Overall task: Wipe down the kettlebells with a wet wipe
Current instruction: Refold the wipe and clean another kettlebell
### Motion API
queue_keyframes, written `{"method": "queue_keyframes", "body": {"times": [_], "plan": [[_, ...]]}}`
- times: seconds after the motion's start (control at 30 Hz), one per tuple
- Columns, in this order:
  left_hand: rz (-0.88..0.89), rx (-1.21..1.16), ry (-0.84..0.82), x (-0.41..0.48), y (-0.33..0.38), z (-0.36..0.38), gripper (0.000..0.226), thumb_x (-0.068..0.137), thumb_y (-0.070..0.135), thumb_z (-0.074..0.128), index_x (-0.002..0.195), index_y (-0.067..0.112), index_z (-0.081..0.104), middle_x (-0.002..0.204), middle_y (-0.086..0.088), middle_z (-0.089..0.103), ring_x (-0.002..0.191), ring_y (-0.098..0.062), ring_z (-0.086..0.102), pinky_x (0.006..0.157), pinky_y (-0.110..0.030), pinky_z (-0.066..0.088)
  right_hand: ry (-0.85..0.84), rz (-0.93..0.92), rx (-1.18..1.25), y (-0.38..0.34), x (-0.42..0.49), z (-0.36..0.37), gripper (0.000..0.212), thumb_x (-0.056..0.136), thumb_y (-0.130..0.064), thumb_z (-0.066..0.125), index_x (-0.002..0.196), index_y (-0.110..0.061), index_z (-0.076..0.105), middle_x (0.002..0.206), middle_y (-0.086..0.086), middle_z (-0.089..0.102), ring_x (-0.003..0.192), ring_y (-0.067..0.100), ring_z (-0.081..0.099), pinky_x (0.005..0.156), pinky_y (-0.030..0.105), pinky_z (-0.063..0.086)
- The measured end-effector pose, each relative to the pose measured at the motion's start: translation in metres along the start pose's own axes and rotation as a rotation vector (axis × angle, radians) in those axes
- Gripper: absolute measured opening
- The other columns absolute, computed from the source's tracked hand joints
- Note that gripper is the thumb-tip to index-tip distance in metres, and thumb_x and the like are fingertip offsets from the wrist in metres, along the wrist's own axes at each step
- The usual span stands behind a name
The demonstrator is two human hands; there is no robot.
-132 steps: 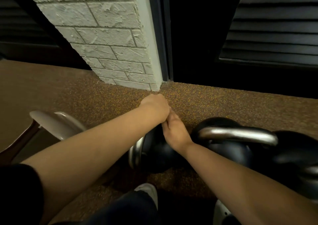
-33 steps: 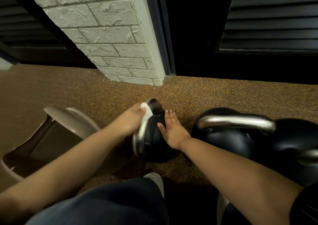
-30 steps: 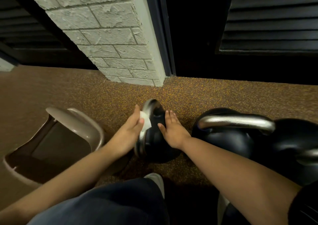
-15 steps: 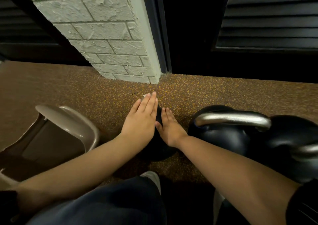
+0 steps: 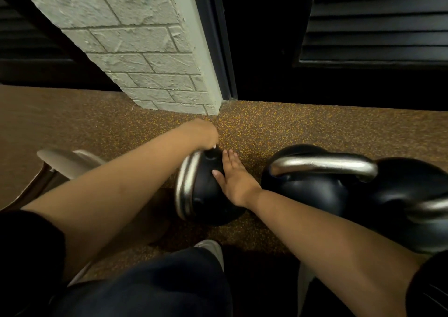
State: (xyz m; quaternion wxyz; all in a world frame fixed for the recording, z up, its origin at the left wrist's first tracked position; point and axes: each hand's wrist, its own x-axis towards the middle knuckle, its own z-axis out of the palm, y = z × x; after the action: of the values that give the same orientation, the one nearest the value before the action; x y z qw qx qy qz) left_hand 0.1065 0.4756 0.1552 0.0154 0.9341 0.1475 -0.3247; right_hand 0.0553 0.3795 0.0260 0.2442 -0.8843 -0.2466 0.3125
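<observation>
I judge the task early. Small kettlebell (image 5: 206, 195) on the floor, being wiped: left grip (image 5: 203, 135) over wet wipe (image 5: 214, 146), fingers hidden — I cannot tell its state. Right grip (image 5: 234, 178) spread flat, bracing. Larger kettlebells (image 5: 315, 195) beside it look not yet wiped.

The small kettlebell (image 5: 206, 195) at centre frame is black with a chrome handle and tilts with the handle to the left. The wet wipe (image 5: 213, 146) shows only as a white sliver at its top. A larger kettlebell (image 5: 312, 195) stands upright right of centre, and a third kettlebell (image 5: 409, 195) is just beside it at the right edge.
</observation>
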Motion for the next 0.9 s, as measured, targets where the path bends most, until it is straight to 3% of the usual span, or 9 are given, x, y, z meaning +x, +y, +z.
{"method": "queue_keyframes", "body": {"times": [0.13,0.23,0.27,0.37,0.43,0.53,0.63,0.73,0.9], "plan": [[-0.097,-0.669,-0.374,0.002,-0.027,-0.009,0.039,0.103,0.035,0.027,0.112,0.004,0.049,0.087,-0.023,0.062,0.080,-0.031,0.062,0.095,-0.045,0.047,0.004,-0.028,0.076,0.001,-0.005,-0.004,0.066,0.101,-0.039,0.023,0.147,-0.002,-0.006,0.157,0.014,-0.009,0.145,0.023,-0.011,0.116,0.028,-0.006],[-0.111,-0.876,-0.373,0.001,-0.039,-0.001,0.038,0.103,0.035,0.028,0.104,0.003,0.049,0.090,-0.023,0.061,0.077,-0.031,0.061,0.071,-0.041,0.057,0.007,-0.029,0.067,0.001,-0.003,-0.003,0.066,0.101,-0.039,0.023,0.147,-0.001,-0.006,0.157,0.015,-0.008,0.145,0.023,-0.011,0.117,0.029,-0.006],[-0.098,-0.884,-0.323,0.000,-0.042,0.004,0.041,0.102,0.036,0.030,0.109,0.001,0.049,0.099,-0.024,0.060,0.083,-0.033,0.061,0.071,-0.041,0.057,0.006,-0.032,0.058,0.001,-0.003,-0.003,0.066,0.101,-0.039,0.022,0.147,0.000,-0.006,0.157,0.016,-0.009,0.145,0.024,-0.011,0.117,0.029,-0.007],[-0.016,-0.593,-0.062,-0.015,-0.047,0.017,0.053,0.102,0.039,0.027,0.133,0.000,0.044,0.137,-0.023,0.047,0.124,-0.034,0.047,0.104,-0.037,0.035,0.001,-0.034,0.043,0.001,-0.004,-0.004,0.066,0.101,-0.039,0.021,0.147,0.000,-0.007,0.157,0.016,-0.010,0.145,0.024,-0.012,0.117,0.028,-0.007],[0.088,-0.450,0.100,-0.035,-0.047,0.030,0.052,0.103,0.032,0.027,0.148,0.005,0.021,0.153,-0.016,0.027,0.141,-0.028,0.027,0.110,-0.028,0.022,-0.002,-0.036,0.044,0.001,-0.005,-0.005,0.067,0.101,-0.039,0.022,0.147,0.000,-0.007,0.157,0.016,-0.010,0.145,0.024,-0.012,0.116,0.028,-0.008],[0.225,-0.369,0.239,-0.062,-0.047,0.053,0.059,0.102,0.025,0.029,0.150,0.009,0.000,0.159,-0.012,0.007,0.146,-0.023,0.009,0.114,-0.028,0.011,-0.022,-0.022,0.054,-0.001,-0.006,-0.008,0.067,0.101,-0.039,0.022,0.147,-0.001,-0.007,0.157,0.015,-0.010,0.145,0.024,-0.012,0.116,0.029,-0.006],[0.253,-0.064,0.356,-0.065,-0.052,0.068,0.060,0.101,0.025,0.027,0.150,0.009,-0.006,0.159,-0.013,-0.004,0.147,-0.025,0.000,0.117,-0.037,0.008,-0.047,-0.005,0.055,-0.004,-0.008,-0.011,0.067,0.101,-0.039,0.021,0.147,-0.001,-0.009,0.157,0.015,-0.012,0.145,0.023,-0.012,0.116,0.029,-0.006],[0.202,0.255,0.373,-0.066,-0.042,0.063,0.063,0.101,0.026,0.024,0.149,0.010,-0.013,0.158,-0.013,-0.012,0.147,-0.025,-0.006,0.117,-0.037,0.001,-0.057,0.004,0.047,-0.006,-0.008,-0.011,0.067,0.101,-0.039,0.021,0.146,0.000,-0.010,0.156,0.015,-0.013,0.144,0.023,-0.013,0.116,0.029,-0.006],[0.086,0.650,0.238,-0.042,-0.010,0.055,0.074,0.099,0.038,0.026,0.145,0.002,-0.018,0.156,-0.019,-0.016,0.146,-0.030,-0.009,0.118,-0.040,-0.001,-0.054,0.005,-0.003,-0.007,-0.007,-0.011,0.065,0.102,-0.035,0.020,0.146,0.002,-0.009,0.156,0.017,-0.012,0.145,0.025,-0.012,0.118,0.031,-0.004]]}}
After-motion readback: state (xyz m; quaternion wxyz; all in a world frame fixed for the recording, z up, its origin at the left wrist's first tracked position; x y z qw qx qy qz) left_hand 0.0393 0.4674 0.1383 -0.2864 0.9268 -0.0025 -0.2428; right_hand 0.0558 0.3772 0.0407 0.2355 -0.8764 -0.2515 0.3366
